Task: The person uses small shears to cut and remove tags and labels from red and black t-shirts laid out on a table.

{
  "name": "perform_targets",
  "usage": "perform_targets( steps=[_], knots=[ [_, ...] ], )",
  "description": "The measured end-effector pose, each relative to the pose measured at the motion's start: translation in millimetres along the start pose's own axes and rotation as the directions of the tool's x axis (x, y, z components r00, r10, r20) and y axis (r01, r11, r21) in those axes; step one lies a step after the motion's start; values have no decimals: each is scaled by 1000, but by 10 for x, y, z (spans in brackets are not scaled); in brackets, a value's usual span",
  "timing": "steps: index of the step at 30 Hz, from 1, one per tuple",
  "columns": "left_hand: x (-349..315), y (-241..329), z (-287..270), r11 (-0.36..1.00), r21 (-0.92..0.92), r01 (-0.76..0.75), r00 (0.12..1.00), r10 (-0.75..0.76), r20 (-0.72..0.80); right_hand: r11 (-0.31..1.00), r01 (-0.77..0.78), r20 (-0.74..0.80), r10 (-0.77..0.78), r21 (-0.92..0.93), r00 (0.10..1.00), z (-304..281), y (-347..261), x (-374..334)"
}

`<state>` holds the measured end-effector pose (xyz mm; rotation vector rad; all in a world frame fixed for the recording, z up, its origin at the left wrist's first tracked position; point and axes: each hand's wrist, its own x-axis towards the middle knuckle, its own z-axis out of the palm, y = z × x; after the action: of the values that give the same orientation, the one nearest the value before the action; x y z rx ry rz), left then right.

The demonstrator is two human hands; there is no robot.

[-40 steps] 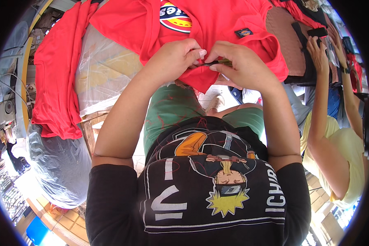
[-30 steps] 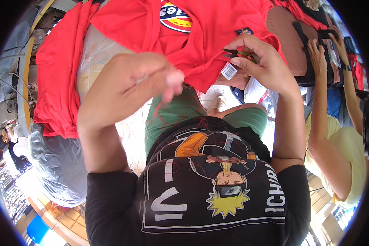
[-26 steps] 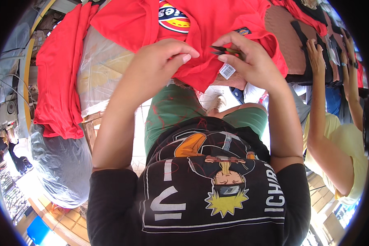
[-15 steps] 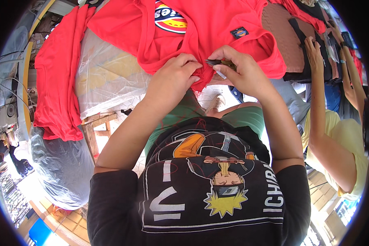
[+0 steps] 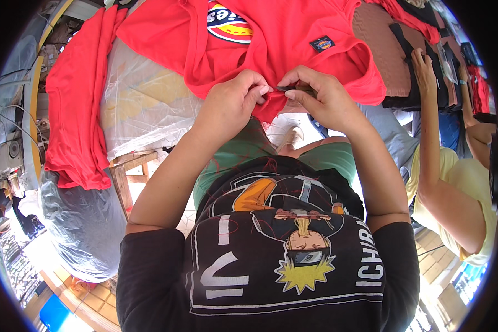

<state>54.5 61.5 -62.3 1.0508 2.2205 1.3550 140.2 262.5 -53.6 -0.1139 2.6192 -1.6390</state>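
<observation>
A red garment (image 5: 293, 33) with a printed oval logo and a small dark label lies over the near edge of the table. My left hand (image 5: 239, 98) is closed in a pinch on a fold of it, near the middle of its lower edge. Close beside, my right hand (image 5: 321, 98) is closed round small thread snips (image 5: 285, 88), whose dark blade tip shows at the fabric; the rest is mostly hidden in my palm. A short flap of red cloth hangs between the two hands.
Left of me, a stack of red garments (image 5: 80, 99) hangs beside a plastic-covered pile (image 5: 144, 99). Below it stands a plastic-wrapped bundle (image 5: 77, 227). At right, a co-worker's arm (image 5: 429, 127) reaches over dark and brown cloth (image 5: 379, 50). Loose red threads lie on my lap.
Both hands have turned slightly at the fold, and the snips sit deeper in my right hand with less blade showing. At far right, the co-worker's other arm has moved lower.
</observation>
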Motion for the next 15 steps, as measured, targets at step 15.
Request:
perform_targets(
  steps=[15],
  knots=[
    [1,-20,-9,999,-31,31,1000,-31,5,961,123,5,-126,-249,992,69,-94,61]
  ],
)
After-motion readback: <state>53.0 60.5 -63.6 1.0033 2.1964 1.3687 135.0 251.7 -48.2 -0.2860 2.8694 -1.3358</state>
